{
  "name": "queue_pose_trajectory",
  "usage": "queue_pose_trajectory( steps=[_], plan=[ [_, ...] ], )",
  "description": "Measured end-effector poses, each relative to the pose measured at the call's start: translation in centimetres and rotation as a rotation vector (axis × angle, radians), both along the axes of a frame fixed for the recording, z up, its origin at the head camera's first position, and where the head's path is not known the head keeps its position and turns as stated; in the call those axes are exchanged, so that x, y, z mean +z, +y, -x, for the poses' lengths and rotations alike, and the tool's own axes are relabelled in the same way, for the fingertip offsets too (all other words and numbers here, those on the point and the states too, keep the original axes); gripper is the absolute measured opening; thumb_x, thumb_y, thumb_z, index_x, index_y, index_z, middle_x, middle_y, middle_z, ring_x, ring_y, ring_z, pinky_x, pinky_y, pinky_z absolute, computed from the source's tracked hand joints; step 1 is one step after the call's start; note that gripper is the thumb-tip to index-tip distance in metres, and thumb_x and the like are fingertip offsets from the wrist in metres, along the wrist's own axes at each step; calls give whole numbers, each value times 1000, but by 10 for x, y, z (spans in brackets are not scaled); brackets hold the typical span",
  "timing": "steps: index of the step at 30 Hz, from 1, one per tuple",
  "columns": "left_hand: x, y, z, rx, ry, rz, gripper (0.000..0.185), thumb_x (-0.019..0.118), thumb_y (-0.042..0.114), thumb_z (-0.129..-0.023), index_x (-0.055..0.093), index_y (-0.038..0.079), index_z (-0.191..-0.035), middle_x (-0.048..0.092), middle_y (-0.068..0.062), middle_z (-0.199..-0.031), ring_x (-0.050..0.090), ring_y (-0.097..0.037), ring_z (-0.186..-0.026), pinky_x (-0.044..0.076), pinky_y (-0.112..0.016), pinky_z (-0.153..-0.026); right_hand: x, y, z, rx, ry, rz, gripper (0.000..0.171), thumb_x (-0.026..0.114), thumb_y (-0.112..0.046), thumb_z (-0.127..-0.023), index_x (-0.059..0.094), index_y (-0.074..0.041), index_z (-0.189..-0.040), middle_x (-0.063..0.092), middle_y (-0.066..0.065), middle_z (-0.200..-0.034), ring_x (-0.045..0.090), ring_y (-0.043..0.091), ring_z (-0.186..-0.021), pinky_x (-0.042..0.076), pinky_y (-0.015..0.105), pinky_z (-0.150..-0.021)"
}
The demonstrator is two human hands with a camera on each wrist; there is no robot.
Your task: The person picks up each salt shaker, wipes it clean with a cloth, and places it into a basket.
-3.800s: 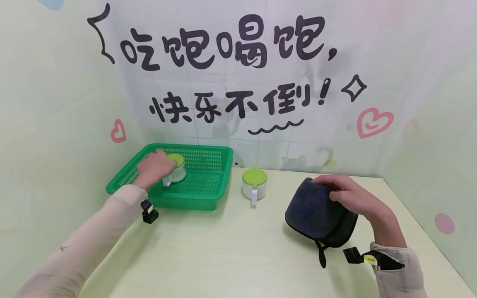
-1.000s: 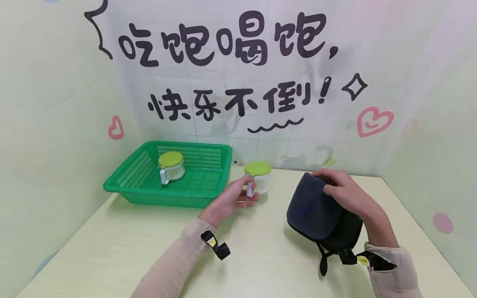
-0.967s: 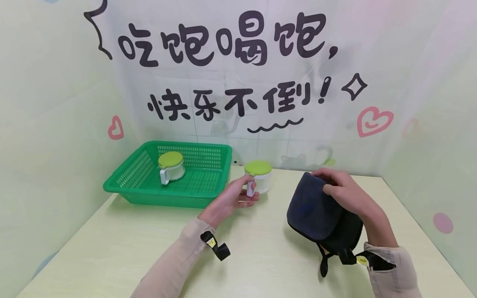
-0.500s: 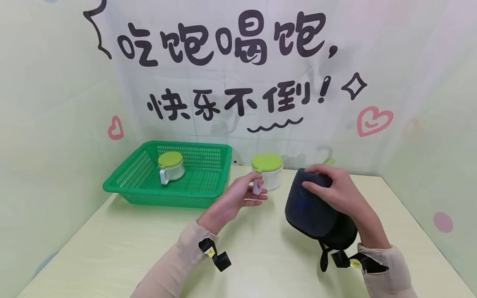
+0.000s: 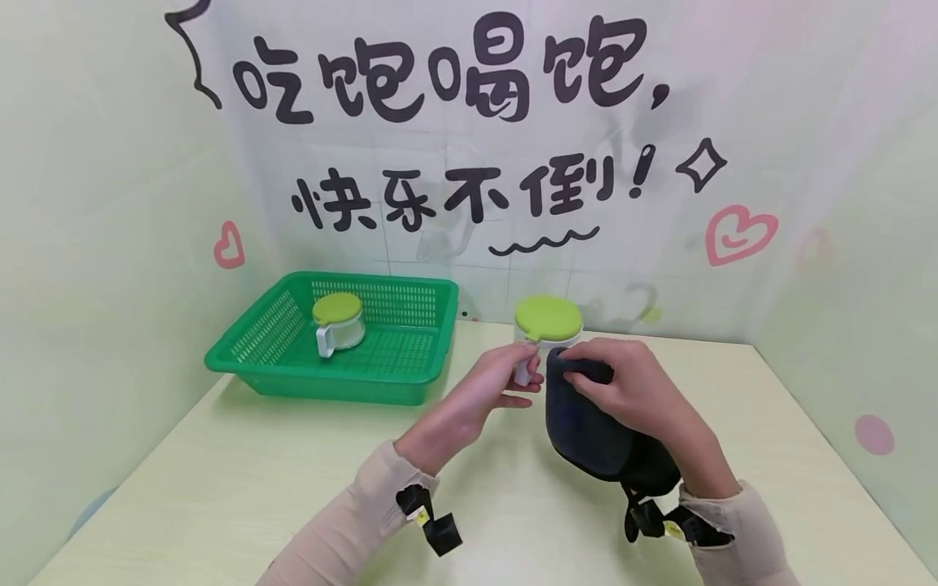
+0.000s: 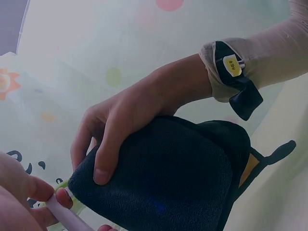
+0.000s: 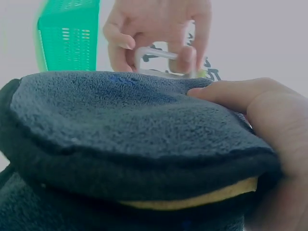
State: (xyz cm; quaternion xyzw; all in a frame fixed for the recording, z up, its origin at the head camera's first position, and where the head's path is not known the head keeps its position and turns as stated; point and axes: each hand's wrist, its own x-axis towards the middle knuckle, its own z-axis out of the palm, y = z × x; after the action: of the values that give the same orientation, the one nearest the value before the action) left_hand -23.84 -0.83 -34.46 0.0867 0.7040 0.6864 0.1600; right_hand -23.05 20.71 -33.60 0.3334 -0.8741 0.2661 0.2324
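Note:
My left hand (image 5: 487,382) pinches the white handle (image 5: 523,373) of a clear lidded jar, a seasoning jar by its look. Its green lid (image 5: 548,317) faces up; the dark pad covers part of its body in the head view. My right hand (image 5: 630,382) grips the top edge of a dark blue fleecy pad (image 5: 586,431), thumb on the near face. This pad has black trim, a hanging loop (image 6: 274,154) and a tan strip (image 7: 192,198) inside. The pad's gripped corner is right beside my left fingers. In the right wrist view the jar is mostly hidden behind the pad.
A green plastic basket (image 5: 330,391) stands at the back left, holding a second green-lidded jar (image 5: 340,325) with a white handle. Pale table (image 5: 293,472) runs beneath, with a printed curtain (image 5: 440,130) behind and at both sides.
My left hand left the basket jar, took the other jar by its handle and brought it rightward. My right hand carried the pad leftward until it overlaps the jar.

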Motion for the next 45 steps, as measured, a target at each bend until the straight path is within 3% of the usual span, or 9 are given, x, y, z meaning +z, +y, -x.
queue_pose_trajectory(
  steps=[11,21,26,34,45],
  plan=[
    [1,6,-6,26,58,67,32,43,33,-106,56,11,-87,55,-2,-90,58,-20,-94,55,-34,-82,-5,-5,1,36,-61,-38,20,79,-5,-86,79,-12,-105,79,0,-100,74,17,-93,60,44,-87],
    [7,1,-7,28,51,50,32,41,33,-107,55,11,-87,55,-1,-90,58,-17,-91,55,-33,-83,-9,-6,7,51,-112,-114,16,78,-8,-88,79,-14,-103,79,-2,-99,74,16,-91,60,43,-85],
    [7,1,-8,30,43,39,33,40,33,-107,55,11,-88,55,-1,-91,58,-17,-92,55,-33,-83,-7,-6,6,40,-75,-109,18,78,-7,-87,79,-12,-104,79,-1,-100,75,17,-92,61,43,-85],
    [5,5,-4,43,58,57,32,43,31,-105,56,11,-85,55,-1,-85,57,-20,-91,55,-33,-79,-2,-6,1,53,24,-2,20,81,-3,-84,79,-10,-103,80,2,-100,76,19,-95,61,45,-88],
    [10,1,-4,53,72,66,33,41,31,-105,54,9,-85,54,-2,-87,56,-17,-89,52,-28,-75,-11,-9,7,34,-57,-104,19,78,-5,-87,79,-10,-105,79,2,-101,75,19,-94,61,44,-85]
  ],
)
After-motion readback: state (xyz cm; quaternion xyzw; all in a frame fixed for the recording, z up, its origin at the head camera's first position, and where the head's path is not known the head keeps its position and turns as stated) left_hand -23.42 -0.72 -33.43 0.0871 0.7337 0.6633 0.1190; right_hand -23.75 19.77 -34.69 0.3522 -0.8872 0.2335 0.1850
